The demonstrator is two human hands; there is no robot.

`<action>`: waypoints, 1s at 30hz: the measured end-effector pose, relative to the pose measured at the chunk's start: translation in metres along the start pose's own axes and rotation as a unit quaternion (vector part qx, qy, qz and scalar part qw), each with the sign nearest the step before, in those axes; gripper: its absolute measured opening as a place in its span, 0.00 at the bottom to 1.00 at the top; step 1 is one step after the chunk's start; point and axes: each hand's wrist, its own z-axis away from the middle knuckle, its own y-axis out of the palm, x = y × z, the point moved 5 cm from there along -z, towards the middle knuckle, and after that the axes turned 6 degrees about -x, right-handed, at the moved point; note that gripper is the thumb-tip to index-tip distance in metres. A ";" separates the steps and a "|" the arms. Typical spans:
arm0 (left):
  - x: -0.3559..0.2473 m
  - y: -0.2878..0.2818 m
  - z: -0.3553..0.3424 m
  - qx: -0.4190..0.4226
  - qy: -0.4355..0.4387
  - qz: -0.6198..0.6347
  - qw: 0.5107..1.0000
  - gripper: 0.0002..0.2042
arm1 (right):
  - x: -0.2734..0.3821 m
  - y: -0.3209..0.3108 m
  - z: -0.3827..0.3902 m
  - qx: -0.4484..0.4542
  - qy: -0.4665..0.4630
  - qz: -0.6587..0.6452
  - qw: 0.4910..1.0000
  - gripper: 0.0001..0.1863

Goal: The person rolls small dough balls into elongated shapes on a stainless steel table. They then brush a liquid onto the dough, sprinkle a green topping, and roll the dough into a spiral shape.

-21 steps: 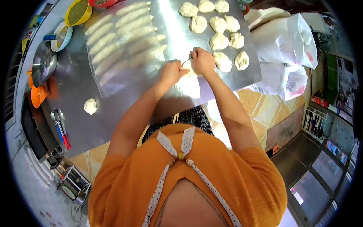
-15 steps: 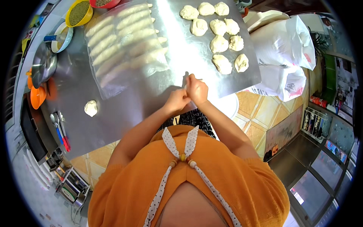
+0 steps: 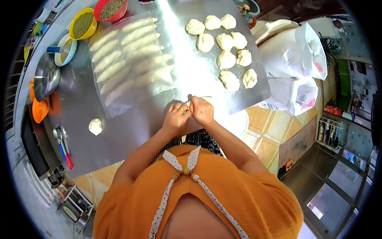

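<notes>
My left hand (image 3: 175,118) and my right hand (image 3: 203,111) are pressed together over the front edge of the steel table (image 3: 131,135). Between them they pinch a small pale dough piece (image 3: 204,98). A grey metal tip (image 3: 188,100) sticks out between the fingers; what it belongs to I cannot tell. Several rough dough lumps (image 3: 227,59) lie on the table beyond my right hand. Long shaped dough rolls (image 3: 131,59) lie in rows under a clear plastic sheet, beyond my left hand.
A single dough lump (image 3: 95,126) sits at the left. At the far left stand a yellow bowl of green seeds (image 3: 82,24), a red bowl of brown seeds (image 3: 112,8), a white bowl (image 3: 65,49) and a steel bowl (image 3: 45,75). White bags (image 3: 294,67) stand at the right.
Both hands have drawn back from the dough lumps toward the table's front edge and closed together on a small piece.
</notes>
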 end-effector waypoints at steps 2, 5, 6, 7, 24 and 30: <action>0.011 -0.004 -0.025 -0.109 -0.061 0.038 0.991 0.07 | -0.021 0.022 -0.042 -0.005 -0.015 0.070 0.997 0.04; 0.035 -0.002 -0.120 -0.119 -0.120 -0.009 0.986 0.16 | -0.032 0.033 -0.113 -0.013 0.038 0.026 0.999 0.07; 0.043 0.006 -0.129 -0.142 -0.098 -0.009 0.985 0.20 | -0.034 0.038 -0.119 0.044 0.074 0.006 0.996 0.12; 0.041 0.014 -0.121 -0.129 -0.083 -0.019 0.988 0.22 | -0.029 0.031 -0.110 -0.018 0.050 0.032 0.998 0.16; 0.046 0.047 -0.103 0.014 -0.053 -0.136 0.989 0.25 | -0.062 -0.003 -0.042 0.073 -0.013 0.090 0.993 0.29; 0.000 0.038 -0.012 0.053 -0.129 -0.088 0.986 0.28 | -0.029 -0.036 0.041 0.153 0.091 0.048 0.983 0.35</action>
